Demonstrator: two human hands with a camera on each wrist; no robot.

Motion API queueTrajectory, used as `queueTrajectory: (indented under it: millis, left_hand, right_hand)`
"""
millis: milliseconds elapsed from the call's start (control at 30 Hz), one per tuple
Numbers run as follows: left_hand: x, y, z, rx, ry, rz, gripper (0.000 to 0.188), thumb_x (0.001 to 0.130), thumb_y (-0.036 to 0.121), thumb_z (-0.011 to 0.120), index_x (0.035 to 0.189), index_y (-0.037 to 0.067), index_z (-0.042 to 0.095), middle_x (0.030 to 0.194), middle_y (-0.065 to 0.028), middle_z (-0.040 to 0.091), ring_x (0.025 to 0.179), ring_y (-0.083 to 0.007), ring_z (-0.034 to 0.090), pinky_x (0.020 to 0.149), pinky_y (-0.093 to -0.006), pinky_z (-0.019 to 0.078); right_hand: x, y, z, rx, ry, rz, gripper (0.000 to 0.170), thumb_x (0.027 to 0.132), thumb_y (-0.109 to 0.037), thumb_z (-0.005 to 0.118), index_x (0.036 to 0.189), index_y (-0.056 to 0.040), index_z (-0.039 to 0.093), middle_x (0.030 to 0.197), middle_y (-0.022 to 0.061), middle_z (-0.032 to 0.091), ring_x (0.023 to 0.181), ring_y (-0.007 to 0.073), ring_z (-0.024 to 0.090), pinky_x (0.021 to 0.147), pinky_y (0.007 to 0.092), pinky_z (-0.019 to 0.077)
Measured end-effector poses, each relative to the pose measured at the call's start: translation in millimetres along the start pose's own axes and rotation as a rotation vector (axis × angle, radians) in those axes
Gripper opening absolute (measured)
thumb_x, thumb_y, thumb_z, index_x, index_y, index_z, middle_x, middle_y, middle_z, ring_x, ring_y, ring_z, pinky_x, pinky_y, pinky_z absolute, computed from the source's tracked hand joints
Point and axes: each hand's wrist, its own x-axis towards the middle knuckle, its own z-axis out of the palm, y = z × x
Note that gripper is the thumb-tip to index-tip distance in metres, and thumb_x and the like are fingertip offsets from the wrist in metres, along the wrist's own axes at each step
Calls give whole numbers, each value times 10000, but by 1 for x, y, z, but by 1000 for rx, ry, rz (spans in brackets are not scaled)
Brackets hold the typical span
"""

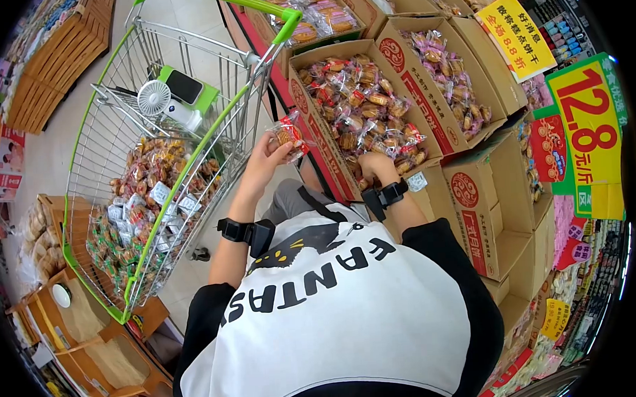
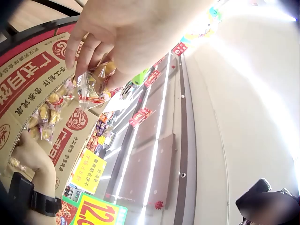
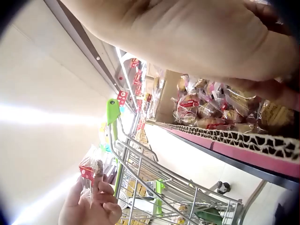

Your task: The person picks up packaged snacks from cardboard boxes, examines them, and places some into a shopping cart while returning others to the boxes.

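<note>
Left hand (image 1: pixel 263 162) up now, fingers pinching one clear-wrapped pastry (image 1: pixel 287 134) just outside the carton (image 1: pixel 317 138); right hand (image 1: pixel 378 169) down inside it, among the heap of wrapped pastries (image 1: pixel 360 101), fingertips hidden, so can't tell whether it grips one. Alongside, the shopping cart (image 1: pixel 291 28) carries packaged snacks (image 1: pixel 160 163) and a white fan (image 1: pixel 154 98); opposite, a price sign (image 1: pixel 586 133).

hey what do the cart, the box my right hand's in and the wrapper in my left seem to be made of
Cart: likely shiny silver metal wire, by its glints; green trim looks like smooth plastic. Box: matte brown corrugated cardboard, by the wavy cut edge. Wrapper: glossy film, probably plastic, clear and crinkled.
</note>
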Motion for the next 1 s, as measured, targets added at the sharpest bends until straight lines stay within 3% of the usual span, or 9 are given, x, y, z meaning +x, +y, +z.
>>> queueTrajectory:
  millis: [200,300,433,533,667,733,800,867,1000]
  left_hand:
    - [-1,2,0,-4,9,5,278,834,137,510,1065,7,425,821,-14,544,680,-59,475,687,-225,436]
    - [-2,3,1,-13,10,6,266,835,145,511,1055,18,431,834,-14,550,682,-55,473,678,-215,425]
    - [-2,0,-4,-28,-6,4,241,835,153,513,1033,35,442,855,-15,559,687,-50,470,660,-198,397]
    - [-3,3,-4,-45,17,0,237,833,155,517,1021,33,443,859,-15,562,687,-49,466,657,-194,389]
    - [-1,0,-8,-22,22,19,238,836,136,509,1025,17,426,859,-49,583,725,-77,528,665,-215,412]
    - [-1,0,-8,-38,34,22,254,835,136,510,1041,14,423,873,-53,578,733,-81,525,667,-216,411]
    - [-1,1,-8,-33,41,19,261,835,135,511,1047,12,422,881,-55,577,743,-82,526,670,-217,412]
    - [-2,2,-8,-27,48,16,268,834,134,512,1053,10,420,888,-56,577,753,-84,527,673,-218,413]
    - [-4,9,-3,-80,42,47,260,837,123,504,1051,2,419,898,-64,580,783,-96,537,693,-222,417]
  right_hand:
    - [-42,-30,-35,-80,-147,135,214,539,-84,693,731,-5,640,804,148,621,725,259,615,586,342,488]
    - [-22,-22,-18,-88,-181,157,193,553,-113,684,710,-10,638,755,136,624,679,241,617,571,333,485]
    - [-29,-12,-19,4,-162,75,202,556,-152,681,691,-10,634,724,117,625,624,222,608,550,332,481]
    - [-50,-5,-32,102,-130,91,286,538,-167,689,781,-25,639,749,124,623,629,217,602,524,313,474]
    - [-61,21,-45,285,-148,-46,292,533,-197,718,758,-43,614,648,49,598,565,155,569,488,276,441]
    - [-71,27,-53,486,-34,-262,310,513,-214,722,726,-17,612,618,58,589,542,156,552,502,275,429]
    - [-73,28,-55,612,-19,-341,359,525,-192,738,804,-19,595,665,49,582,614,125,547,536,255,420]
    - [-80,15,-62,729,285,-554,387,573,-156,735,893,-22,564,746,37,571,702,100,530,599,241,416]
    - [-78,-19,-72,1106,224,-697,386,660,-102,685,998,-24,515,824,8,551,755,71,503,672,223,414]
